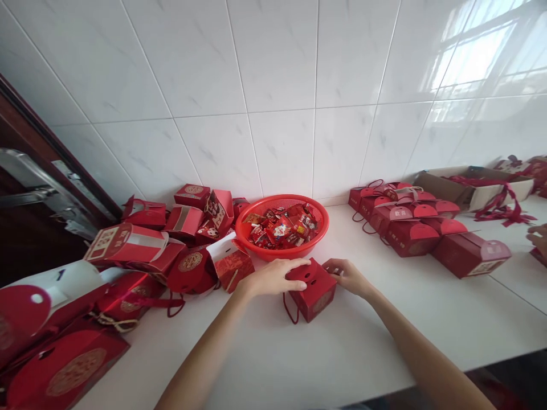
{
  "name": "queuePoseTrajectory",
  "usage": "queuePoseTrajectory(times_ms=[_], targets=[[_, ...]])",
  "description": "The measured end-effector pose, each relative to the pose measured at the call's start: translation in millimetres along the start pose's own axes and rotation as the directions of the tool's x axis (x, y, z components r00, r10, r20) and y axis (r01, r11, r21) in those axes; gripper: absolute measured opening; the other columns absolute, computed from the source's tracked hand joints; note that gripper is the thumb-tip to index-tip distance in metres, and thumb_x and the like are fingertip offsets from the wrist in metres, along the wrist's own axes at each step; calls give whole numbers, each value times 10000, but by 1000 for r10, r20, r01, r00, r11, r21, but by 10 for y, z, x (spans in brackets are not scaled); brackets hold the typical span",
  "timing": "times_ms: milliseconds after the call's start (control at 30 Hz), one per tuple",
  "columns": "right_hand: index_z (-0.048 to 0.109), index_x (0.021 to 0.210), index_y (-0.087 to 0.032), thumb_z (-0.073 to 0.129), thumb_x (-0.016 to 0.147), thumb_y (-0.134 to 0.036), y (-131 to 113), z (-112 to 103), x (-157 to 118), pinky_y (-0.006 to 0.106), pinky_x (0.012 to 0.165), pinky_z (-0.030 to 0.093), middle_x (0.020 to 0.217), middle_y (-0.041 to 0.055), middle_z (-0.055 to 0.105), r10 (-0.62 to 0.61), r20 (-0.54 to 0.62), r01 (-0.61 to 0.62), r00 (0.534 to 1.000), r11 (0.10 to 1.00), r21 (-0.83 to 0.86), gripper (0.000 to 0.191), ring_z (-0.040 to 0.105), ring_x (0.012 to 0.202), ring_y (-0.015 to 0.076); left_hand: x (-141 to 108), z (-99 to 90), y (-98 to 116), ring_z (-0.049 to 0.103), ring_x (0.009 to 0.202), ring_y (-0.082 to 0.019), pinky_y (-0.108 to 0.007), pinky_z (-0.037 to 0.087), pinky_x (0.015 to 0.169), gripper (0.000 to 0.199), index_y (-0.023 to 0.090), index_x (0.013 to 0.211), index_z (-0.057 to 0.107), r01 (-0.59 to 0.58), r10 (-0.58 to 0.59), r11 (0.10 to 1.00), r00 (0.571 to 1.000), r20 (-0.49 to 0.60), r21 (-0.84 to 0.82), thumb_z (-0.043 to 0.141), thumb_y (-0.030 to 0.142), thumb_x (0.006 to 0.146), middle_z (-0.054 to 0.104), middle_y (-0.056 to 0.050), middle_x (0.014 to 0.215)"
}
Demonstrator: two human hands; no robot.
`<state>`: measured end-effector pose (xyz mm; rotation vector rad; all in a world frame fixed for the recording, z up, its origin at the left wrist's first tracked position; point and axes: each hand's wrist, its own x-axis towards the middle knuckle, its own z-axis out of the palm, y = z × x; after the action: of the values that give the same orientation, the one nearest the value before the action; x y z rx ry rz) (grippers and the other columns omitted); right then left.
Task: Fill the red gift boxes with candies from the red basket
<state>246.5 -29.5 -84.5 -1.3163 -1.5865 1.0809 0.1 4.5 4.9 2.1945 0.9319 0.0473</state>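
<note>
The red box (317,289) lies between my left hand (276,277), spread apart on top, and right hand (349,277), whose grip I cannot tell.

Tiles (282,62) are lining the wall, reflecting a bright window (474,57) at upper right. A dark door (17,233) is standing at left, its metal handle (29,196) jutting out.

Both hands (277,277) (347,275) low ahead, fingers curled inward.

Indoor room, exact kind unclear | tiled wall (282,62) | door handle (32,196)
</note>
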Motion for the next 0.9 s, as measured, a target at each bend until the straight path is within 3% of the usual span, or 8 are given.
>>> queuePoseTrajectory(times_ms=[133, 367, 533, 700, 800, 900], targets=[[694, 719, -175, 664, 711, -371, -28, -66, -25, 281, 581, 423, 643, 4, 643, 38, -15, -37, 999, 997, 74, 198, 529, 589, 137, -23, 6, 12, 424, 1431, -281, -440, 326, 1171, 665, 339, 1503, 425, 9, -9, 1000, 1000, 1, 29, 597, 501, 882, 465, -31, 1554], [692, 723, -188, 766, 678, -432, -308, -86, -81, 285, 608, 403, 584, -33, 536, 5, -133, 51, 991, 911, 409, 259, 471, 573, 117, -47, 31, 63, 429, 1423, -280, -405, 368, 1138, 641, 299, 1519, 408, -19, 19, 997, 1000, -9, 78, 538, 491, 921, 476, -47, 1546], [729, 787, -188, 766, 686, -427, -459, 48, -53, 286, 592, 411, 659, -3, 631, -76, -191, 146, 979, 911, 385, 263, 483, 590, 120, -16, 77, 54, 466, 1383, -305, -438, 386, 1120, 644, 251, 1468, 493, -22, 27, 999, 995, -95, 50, 624, 463, 874, 527, -90, 1500], [750, 877, -201, 747, 725, -430, -589, 168, -91, 302, 651, 488, 839, 45, 746, -107, -149, 143, 983, 956, 258, 275, 634, 732, 182, -2, 90, 53, 530, 1331, -291, -408, 433, 1090, 613, 238, 1399, 567, -63, 50, 993, 991, -122, -100, 698, 411, 826, 599, -77, 1429], [753, 889, -200, 727, 755, -426, -646, 185, -135, 325, 707, 513, 874, 51, 759, -150, -144, 176, 978, 967, 185, 265, 667, 787, 205, -42, 40, 70, 676, 1104, -279, -419, 520, 977, 687, 221, 1423, 533, -28, 4, 970, 995, -101, -241, 745, 362, 785, 549, -112, 1472], [744, 855, -188, 712, 762, -415, -693, 150, -160, 325, 695, 507, 825, 48, 749, -170, -179, 194, 969, 973, 125, 247, 650, 741, 193, -119, -52, 99, 707, 762, -163, -414, 570, 857, 659, 229, 1399, 544, 0, -46, 904, 994, -97, -427, 751, 322, 780, 501, -139, 1500]])
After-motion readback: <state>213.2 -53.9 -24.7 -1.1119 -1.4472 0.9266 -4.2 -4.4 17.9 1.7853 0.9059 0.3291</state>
